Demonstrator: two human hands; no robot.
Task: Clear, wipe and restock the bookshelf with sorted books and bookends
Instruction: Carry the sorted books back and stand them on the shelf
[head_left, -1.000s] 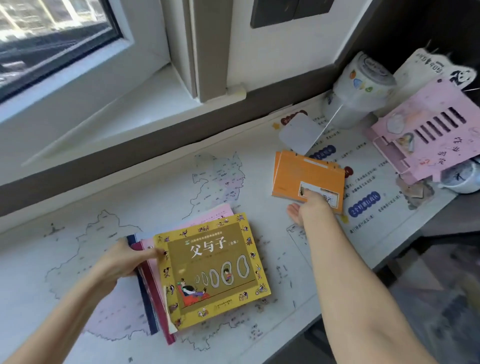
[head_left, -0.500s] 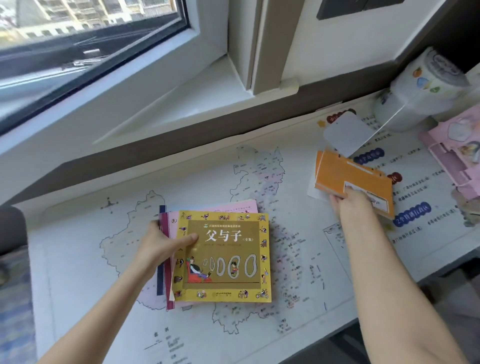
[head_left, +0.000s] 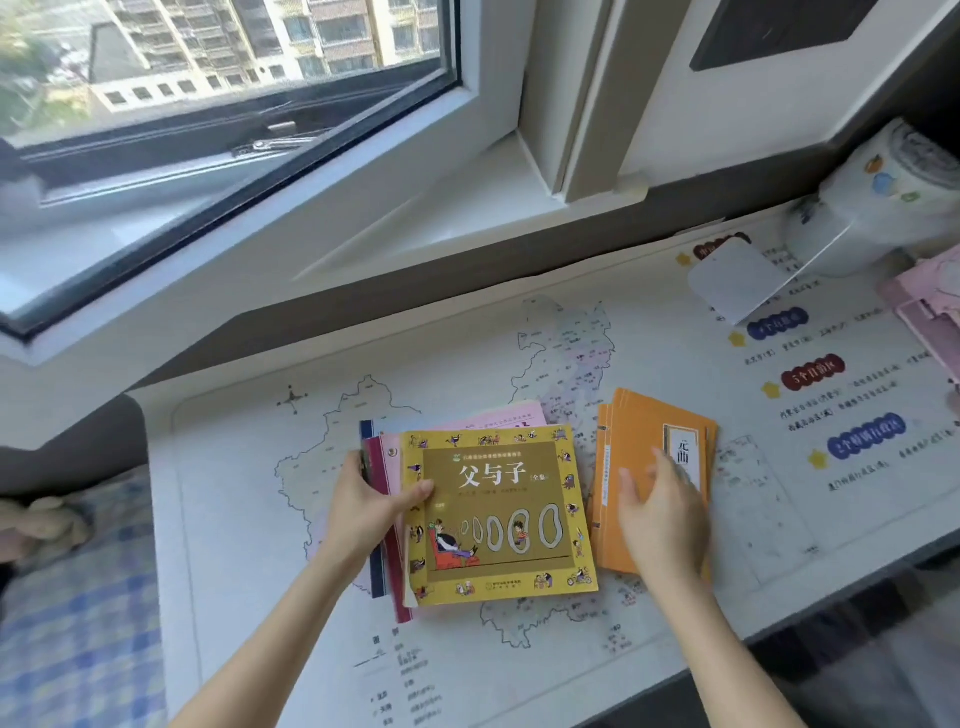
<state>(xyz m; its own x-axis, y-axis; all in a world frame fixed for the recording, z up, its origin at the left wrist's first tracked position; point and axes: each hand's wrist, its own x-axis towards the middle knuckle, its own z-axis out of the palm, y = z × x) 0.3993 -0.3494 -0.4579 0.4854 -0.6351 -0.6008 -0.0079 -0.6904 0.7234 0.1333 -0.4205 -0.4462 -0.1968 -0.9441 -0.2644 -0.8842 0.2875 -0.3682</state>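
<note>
Right now the left hand (head_left: 363, 512) grips a stack of books (head_left: 389, 462) at its spine side, the thumb lying on the cover of the yellow book (head_left: 498, 514) on top. Its other fingers are tucked out of sight against the spines, so how far they reach under cannot be told. Just right of that thumb, past the yellow cover, the right hand (head_left: 660, 525) lies flat on a small pile of orange booklets (head_left: 639, 431), its fingers (head_left: 670, 467) straight, spread and holding nothing. Both piles rest on the map-printed counter (head_left: 234, 545), nearly touching, and no shelf is in view, so this looks like sorting ahead of restocking. The main risk sits under the left fingers: the books differ in size and are fanned unevenly, so lifting by one edge could let the lower ones slide out or the yellow cover bend. Under the right fingers the booklets are thin and loosely squared, so a flat push could shear them apart or drive them under the yellow book. The near counter edge lies close behind both wrists, so anything dragged back could tip off.
</note>
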